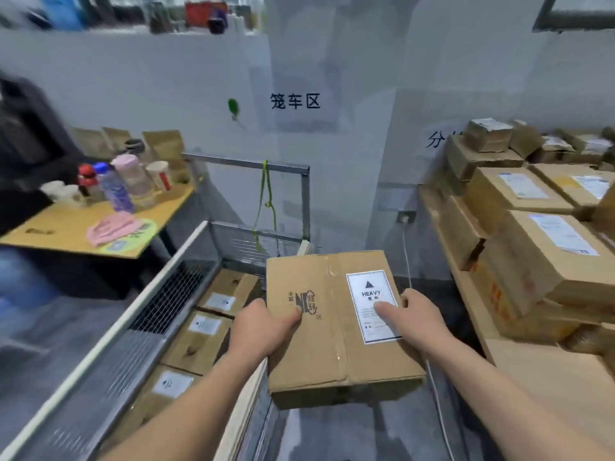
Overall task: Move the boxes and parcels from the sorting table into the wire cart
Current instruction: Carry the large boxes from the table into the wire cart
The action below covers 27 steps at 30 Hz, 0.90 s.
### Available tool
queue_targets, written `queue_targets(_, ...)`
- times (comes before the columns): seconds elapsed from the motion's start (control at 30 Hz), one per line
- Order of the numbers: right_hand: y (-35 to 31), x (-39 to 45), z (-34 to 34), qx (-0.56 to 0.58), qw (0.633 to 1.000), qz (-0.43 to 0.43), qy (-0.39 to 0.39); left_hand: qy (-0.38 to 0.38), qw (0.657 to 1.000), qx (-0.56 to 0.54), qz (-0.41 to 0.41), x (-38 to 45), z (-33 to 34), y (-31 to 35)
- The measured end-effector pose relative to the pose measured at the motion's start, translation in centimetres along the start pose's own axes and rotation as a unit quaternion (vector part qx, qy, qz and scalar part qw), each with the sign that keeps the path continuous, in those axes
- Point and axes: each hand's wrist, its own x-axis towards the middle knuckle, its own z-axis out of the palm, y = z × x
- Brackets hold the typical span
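Note:
A brown cardboard box [326, 341] with a white HEAVY label is held in the air between the cart and the table. My left hand [263, 327] grips its left edge, thumb on top. My right hand [412, 317] grips its right edge, thumb lying on the label. The wire cart [159, 307] stands low at the left, its mesh side towards me, with three labelled boxes [199, 337] lying flat inside in a row. The sorting table [545, 377] runs along the right, stacked with several cardboard boxes [545, 257] and small parcels [489, 134].
A wooden side table [66, 234] at the left holds bottles, cups and a pink cloth. A white wall with signs stands behind the cart. A green cord [266, 201] hangs from the cart's rear frame. A white cable [407, 261] runs down from a wall socket.

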Motion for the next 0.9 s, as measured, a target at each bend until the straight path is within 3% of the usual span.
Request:
queue_targets(0.27, -9.3, 7.7, 4.3, -0.052, 0.987, -0.117, -0.098, 0.105, 0.989, -0.025, -0.096, 2.9, -4.5, -1.1)
queue_targets(0.53, -16.2, 11.0, 10.8, -0.116, 0.945, -0.250, -0.175, 0.209, 0.948, -0.091, -0.221, 2.8, -7.3, -4.9)
queue_targets(0.9, -20.8, 7.9, 22.5, -0.181, 0.904, -0.279, -0.267, 0.236, 0.912, -0.175, -0.288, 2.3, -9.6, -15.6)
